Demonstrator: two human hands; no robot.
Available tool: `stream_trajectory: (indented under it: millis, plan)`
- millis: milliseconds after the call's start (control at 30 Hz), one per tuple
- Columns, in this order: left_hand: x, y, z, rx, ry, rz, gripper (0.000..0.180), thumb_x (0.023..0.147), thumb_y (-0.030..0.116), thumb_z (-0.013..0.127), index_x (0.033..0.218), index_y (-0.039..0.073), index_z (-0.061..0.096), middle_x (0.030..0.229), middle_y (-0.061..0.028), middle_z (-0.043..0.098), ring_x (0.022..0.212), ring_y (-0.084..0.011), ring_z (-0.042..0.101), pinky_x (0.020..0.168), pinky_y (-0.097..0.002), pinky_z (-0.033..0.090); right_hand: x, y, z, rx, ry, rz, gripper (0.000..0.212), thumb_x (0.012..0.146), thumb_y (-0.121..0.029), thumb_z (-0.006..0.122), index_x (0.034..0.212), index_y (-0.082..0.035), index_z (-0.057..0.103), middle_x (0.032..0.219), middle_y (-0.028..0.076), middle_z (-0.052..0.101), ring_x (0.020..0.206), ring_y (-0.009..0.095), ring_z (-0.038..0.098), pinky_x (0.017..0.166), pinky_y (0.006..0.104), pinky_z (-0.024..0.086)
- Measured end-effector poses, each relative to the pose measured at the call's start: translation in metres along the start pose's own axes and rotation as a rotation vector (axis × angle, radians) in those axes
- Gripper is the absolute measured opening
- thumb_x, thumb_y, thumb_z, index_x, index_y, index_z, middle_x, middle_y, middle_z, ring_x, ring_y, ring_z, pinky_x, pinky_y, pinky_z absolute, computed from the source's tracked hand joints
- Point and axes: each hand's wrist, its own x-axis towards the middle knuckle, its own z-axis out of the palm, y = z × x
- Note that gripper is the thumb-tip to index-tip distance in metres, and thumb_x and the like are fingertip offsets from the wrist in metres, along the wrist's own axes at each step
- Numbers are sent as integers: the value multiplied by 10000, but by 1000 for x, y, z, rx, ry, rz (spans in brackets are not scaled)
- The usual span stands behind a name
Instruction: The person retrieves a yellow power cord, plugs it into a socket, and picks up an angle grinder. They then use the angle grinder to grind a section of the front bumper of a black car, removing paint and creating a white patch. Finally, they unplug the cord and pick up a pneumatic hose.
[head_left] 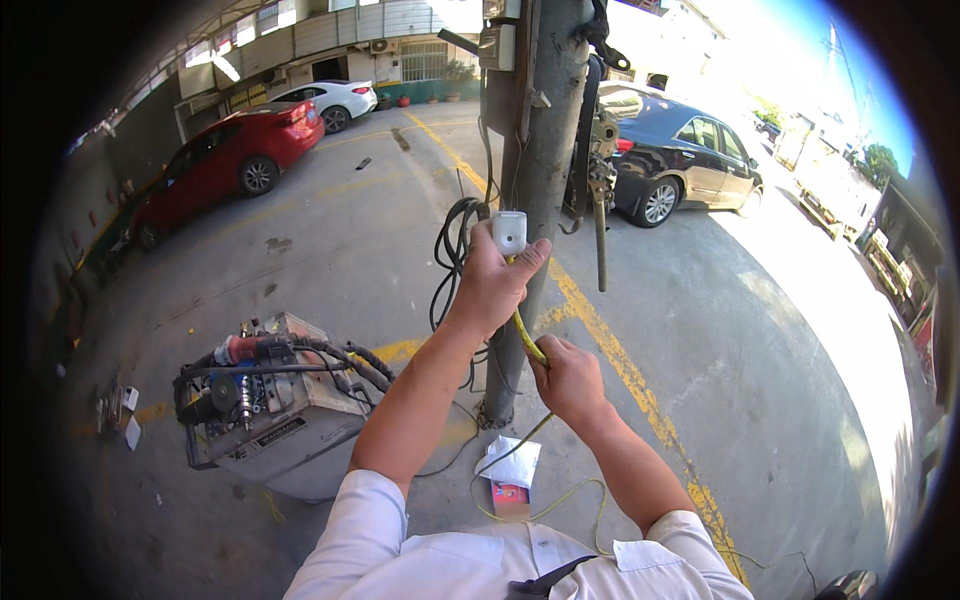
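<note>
Left hand [487,290] raised, gripping a white block-like fitting [511,228] between thumb and fingers, the thumb along its right lower side. Right hand [572,380] lower and to the right, fingers curled round a yellow cable [522,332]. Neither hand free.

The relation that counts: fitting at the top, right fist below it and a little right, yellow cable spanning the gap. The fitting stands roughly upright, its longer side running up and down, a small dark hole in the face turned to the wearer. Cable seems to come from its lower end; the thumb hides the join, so I cannot tell how it is fixed. Left hand is the nearer, being on the fitting itself; the right reaches it only by way of the cable.

Below the right fist the cable drops leftward, then loops on the ground around a white packet [515,462] and a red one [510,497].

Grey post [560,110] rises behind the fitting; touching or apart, I cannot tell. Black cable coil [458,222] hangs just left of the left hand. Grey case [290,445] with tools piled on top, lower left.
</note>
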Motion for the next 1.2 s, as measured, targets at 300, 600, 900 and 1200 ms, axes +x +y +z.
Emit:
stream_trajectory:
  millis: [300, 600, 900, 1200]
  plan:
    - [52, 30, -2, 641, 338, 545, 524, 979, 231, 690, 1281, -43, 362, 973, -210, 667, 835, -285, 686, 717, -402, 547, 35, -49, -4, -38, 26, 24, 410, 951, -363, 679, 1192, -46, 581, 929, 135, 650, 801, 347, 672, 670, 450, 543]
    - [234, 144, -71, 603, 212, 686, 526, 1047, 471, 531, 1077, -40, 409, 968, -211, 644, 926, -287, 652, 838, -403, 513, 35, -34, -3, -70, 147, -51, 544, 907, -213, 715, 1383, -36, 520, 1276, 225, 540, 1120, 417, 580, 926, 459, 518]
    - [361, 208, -62, 914, 179, 767, 652, 1046, 445, 371, 1226, -162, 527, 1196, -382, 620, 1165, -498, 597, 1031, -493, 453, -172, 83, -3, -363, 232, 932, 551, 865, -145, 718, 1359, -3, 521, 1332, 234, 522, 1239, 416, 526, 1040, 450, 446]
    - [376, 208, -53, 1237, 173, 733, 596, 1075, 411, 317, 1238, -112, 552, 1213, -344, 637, 1170, -475, 612, 1023, -514, 467, -485, 50, 43, -540, 369, 1337, 481, 938, -381, 582, 1204, 9, 675, 1281, 245, 662, 1061, 419, 669, 904, 502, 538]
